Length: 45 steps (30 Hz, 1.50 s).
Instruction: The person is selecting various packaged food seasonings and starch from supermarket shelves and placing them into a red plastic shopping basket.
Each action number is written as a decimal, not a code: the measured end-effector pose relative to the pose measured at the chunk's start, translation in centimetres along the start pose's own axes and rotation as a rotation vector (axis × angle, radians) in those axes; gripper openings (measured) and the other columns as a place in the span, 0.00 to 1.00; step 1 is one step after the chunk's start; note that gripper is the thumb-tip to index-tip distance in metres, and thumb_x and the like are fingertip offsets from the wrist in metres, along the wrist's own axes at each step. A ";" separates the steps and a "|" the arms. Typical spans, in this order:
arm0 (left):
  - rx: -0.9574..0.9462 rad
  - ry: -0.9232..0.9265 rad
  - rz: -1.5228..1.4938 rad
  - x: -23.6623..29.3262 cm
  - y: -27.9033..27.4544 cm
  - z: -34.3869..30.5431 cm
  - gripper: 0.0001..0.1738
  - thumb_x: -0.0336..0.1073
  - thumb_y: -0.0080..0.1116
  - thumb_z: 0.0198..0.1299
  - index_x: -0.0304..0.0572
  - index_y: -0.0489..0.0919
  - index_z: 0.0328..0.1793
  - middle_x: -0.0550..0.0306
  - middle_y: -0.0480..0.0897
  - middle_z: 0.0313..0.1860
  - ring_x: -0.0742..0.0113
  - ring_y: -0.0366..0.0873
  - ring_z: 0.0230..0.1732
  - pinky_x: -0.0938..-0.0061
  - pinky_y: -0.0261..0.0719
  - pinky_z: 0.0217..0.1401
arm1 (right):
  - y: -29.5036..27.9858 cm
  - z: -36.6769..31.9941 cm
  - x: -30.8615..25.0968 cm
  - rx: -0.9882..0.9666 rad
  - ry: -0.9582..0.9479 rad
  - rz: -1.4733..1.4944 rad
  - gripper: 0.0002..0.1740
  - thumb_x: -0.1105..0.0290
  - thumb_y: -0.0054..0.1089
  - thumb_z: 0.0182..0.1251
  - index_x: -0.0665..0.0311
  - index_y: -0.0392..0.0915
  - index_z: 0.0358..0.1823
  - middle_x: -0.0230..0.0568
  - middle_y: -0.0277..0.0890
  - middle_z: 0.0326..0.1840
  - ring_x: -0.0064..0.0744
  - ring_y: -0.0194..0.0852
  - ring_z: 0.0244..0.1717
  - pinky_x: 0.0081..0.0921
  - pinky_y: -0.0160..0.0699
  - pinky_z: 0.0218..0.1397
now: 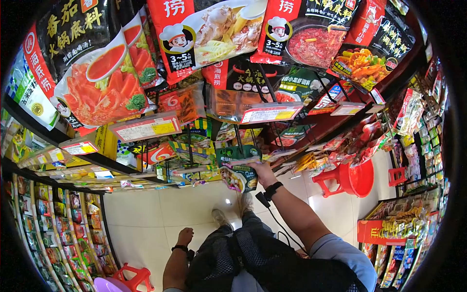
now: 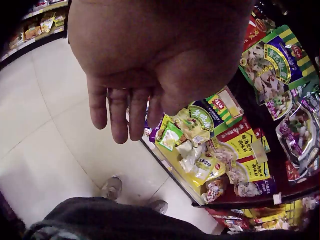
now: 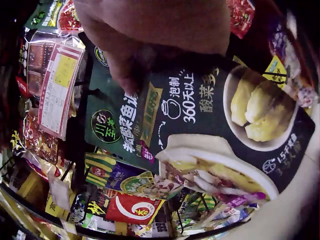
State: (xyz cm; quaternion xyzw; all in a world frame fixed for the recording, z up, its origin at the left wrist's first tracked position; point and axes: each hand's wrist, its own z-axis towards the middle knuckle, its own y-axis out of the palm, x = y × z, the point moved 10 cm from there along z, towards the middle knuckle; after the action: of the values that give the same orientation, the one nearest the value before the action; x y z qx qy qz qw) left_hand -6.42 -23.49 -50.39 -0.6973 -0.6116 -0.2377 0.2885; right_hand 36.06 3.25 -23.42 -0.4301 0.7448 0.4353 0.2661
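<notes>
In the head view my right hand (image 1: 264,173) grips a dark green seasoning packet (image 1: 238,177) by its edge, in front of the lower shelf. Up close in the right wrist view, that packet (image 3: 185,112) shows white lettering, a bowl of pale yellow pickles and a white dish of fish. The thumb of my right hand (image 3: 155,30) lies over its front, and the other fingers are hidden. My left hand (image 1: 185,237) hangs beside my body, over the floor. The left wrist view shows this hand (image 2: 160,55) with loosely extended fingers, holding nothing.
Large hotpot base packets (image 1: 102,68) hang above, with price tags (image 1: 146,127) along the rail. Yellow packets (image 2: 245,150) lie on the lower shelf. To the right stands a red plastic tub (image 1: 357,177); a red stool (image 1: 134,278) is at lower left. Stocked shelves (image 1: 58,224) line both sides.
</notes>
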 end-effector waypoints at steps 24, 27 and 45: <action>0.093 -0.040 0.428 1.1 -4.2 -10.7 0.16 0.37 0.44 0.65 0.36 0.79 0.49 0.49 0.83 0.43 0.59 0.81 0.42 0.68 0.79 0.48 | 1.6 9.9 -3.6 -0.178 -0.074 -0.007 0.17 0.72 0.60 0.61 0.66 0.75 0.51 0.38 0.78 0.47 0.30 0.76 0.47 0.28 0.73 0.51; 0.076 0.046 0.334 -0.7 -4.4 -10.2 0.18 0.43 0.45 0.66 0.37 0.79 0.49 0.49 0.84 0.43 0.60 0.82 0.42 0.68 0.78 0.48 | -4.3 15.6 0.7 -0.225 -0.240 -0.273 0.13 0.80 0.52 0.62 0.63 0.77 0.48 0.36 0.77 0.47 0.27 0.76 0.43 0.28 0.76 0.47; 0.096 0.134 0.558 2.2 -0.6 -13.7 0.19 0.45 0.44 0.68 0.39 0.79 0.49 0.48 0.84 0.41 0.53 0.81 0.47 0.64 0.77 0.51 | 5.7 14.7 -7.7 -0.393 -0.433 -0.547 0.17 0.59 0.58 0.65 0.56 0.74 0.52 0.33 0.78 0.43 0.25 0.72 0.44 0.27 0.69 0.47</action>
State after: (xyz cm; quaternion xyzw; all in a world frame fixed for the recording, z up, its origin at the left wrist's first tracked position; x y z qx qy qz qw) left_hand -6.45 -31.35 -38.92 -0.8070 -0.3859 -0.1656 0.4153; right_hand 35.18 20.73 -22.20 -0.5535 0.4320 0.5632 0.4357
